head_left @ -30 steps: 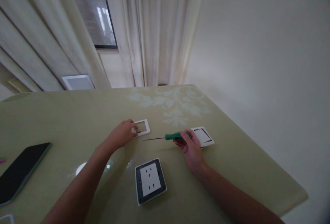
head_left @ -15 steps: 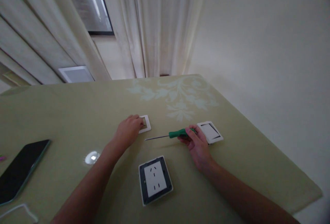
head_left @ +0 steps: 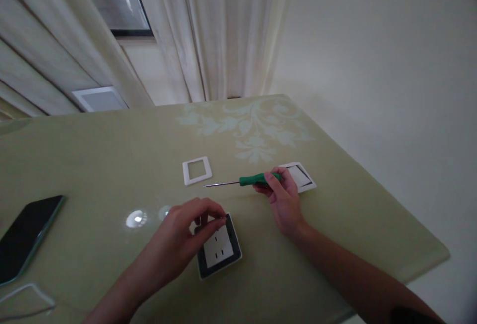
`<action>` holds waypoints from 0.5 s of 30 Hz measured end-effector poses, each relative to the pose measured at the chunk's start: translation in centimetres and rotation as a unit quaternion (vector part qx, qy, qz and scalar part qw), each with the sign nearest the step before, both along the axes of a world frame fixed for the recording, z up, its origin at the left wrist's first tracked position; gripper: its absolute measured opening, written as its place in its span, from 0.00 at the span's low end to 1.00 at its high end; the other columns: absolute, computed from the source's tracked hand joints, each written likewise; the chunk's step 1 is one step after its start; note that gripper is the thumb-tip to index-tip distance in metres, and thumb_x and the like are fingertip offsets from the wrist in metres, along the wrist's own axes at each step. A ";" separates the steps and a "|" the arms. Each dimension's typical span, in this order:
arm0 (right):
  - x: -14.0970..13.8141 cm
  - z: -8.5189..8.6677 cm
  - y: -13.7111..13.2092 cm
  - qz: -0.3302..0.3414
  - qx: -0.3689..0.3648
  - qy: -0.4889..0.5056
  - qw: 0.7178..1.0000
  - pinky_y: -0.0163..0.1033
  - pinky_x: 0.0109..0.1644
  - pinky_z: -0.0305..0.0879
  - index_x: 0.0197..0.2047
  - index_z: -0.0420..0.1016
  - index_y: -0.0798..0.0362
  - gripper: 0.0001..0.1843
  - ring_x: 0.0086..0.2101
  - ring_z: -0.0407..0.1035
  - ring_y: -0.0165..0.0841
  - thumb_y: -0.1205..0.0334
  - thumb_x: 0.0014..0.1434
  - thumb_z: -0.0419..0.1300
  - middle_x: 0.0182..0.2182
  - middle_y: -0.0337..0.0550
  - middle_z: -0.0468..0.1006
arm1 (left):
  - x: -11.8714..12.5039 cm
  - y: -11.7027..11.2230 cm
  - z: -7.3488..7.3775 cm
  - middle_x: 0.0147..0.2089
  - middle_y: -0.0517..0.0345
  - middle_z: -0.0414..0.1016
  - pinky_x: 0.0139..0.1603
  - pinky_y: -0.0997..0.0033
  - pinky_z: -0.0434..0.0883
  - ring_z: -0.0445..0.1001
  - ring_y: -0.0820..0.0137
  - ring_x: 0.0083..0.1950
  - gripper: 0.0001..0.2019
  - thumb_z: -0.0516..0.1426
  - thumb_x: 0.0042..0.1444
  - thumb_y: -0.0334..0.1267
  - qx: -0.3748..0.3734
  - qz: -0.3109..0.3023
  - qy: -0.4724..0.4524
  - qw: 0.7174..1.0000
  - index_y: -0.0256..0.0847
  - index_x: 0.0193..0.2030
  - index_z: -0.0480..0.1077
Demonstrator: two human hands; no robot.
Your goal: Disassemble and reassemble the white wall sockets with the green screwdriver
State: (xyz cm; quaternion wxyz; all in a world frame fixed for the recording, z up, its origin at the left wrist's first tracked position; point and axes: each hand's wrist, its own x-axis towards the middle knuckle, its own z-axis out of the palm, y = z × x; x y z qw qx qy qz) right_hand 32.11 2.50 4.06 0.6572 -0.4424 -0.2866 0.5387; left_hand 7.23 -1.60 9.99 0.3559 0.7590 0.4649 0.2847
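Note:
My left hand (head_left: 185,232) reaches over the near-centre of the table, its fingers curled onto the top edge of a wall socket (head_left: 220,250) with a white face and dark surround. My right hand (head_left: 283,200) grips the green handle of a screwdriver (head_left: 241,181), whose thin shaft points left just above the table. A white square frame (head_left: 197,170) lies free beyond the socket. A white cover plate (head_left: 300,177) lies right behind my right hand.
The table (head_left: 93,155) has a glossy pale green top with a white flower pattern at the far side. A dark phone (head_left: 26,237) lies at the left edge, a white cable (head_left: 26,294) near it. Curtains and a wall stand behind; the table's right edge drops off close by.
My left hand has let go of the white frame and come back toward me onto the socket. My right hand still holds the screwdriver in about the same place.

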 end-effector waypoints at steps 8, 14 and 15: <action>0.0 -0.2 0.2 0.005 0.001 -0.002 1.000 0.36 0.36 0.84 0.39 0.72 0.49 0.26 0.31 0.80 0.30 0.48 0.50 0.82 0.32 0.32 0.81 | 0.9 -0.8 -3.3 0.38 0.61 0.82 0.40 0.71 0.71 0.78 0.67 0.40 0.07 0.65 0.67 0.31 0.033 -0.007 -0.001 0.999 0.48 0.41 0.83; 0.0 -0.1 0.2 0.009 -0.001 0.006 1.000 0.37 0.36 0.84 0.39 0.71 0.49 0.27 0.31 0.80 0.30 0.47 0.50 0.82 0.32 0.31 0.81 | 1.3 -0.8 -3.1 0.38 0.58 0.81 0.42 0.67 0.70 0.77 0.64 0.41 0.07 0.65 0.66 0.28 0.061 -0.040 0.078 0.994 0.45 0.40 0.82; 0.0 -0.1 0.2 0.008 -0.001 0.007 1.000 0.37 0.36 0.84 0.39 0.71 0.49 0.27 0.31 0.80 0.30 0.47 0.50 0.82 0.32 0.32 0.81 | 1.4 -0.9 -3.0 0.39 0.58 0.81 0.43 0.66 0.70 0.77 0.63 0.42 0.06 0.65 0.66 0.28 0.065 -0.045 0.095 0.992 0.44 0.40 0.81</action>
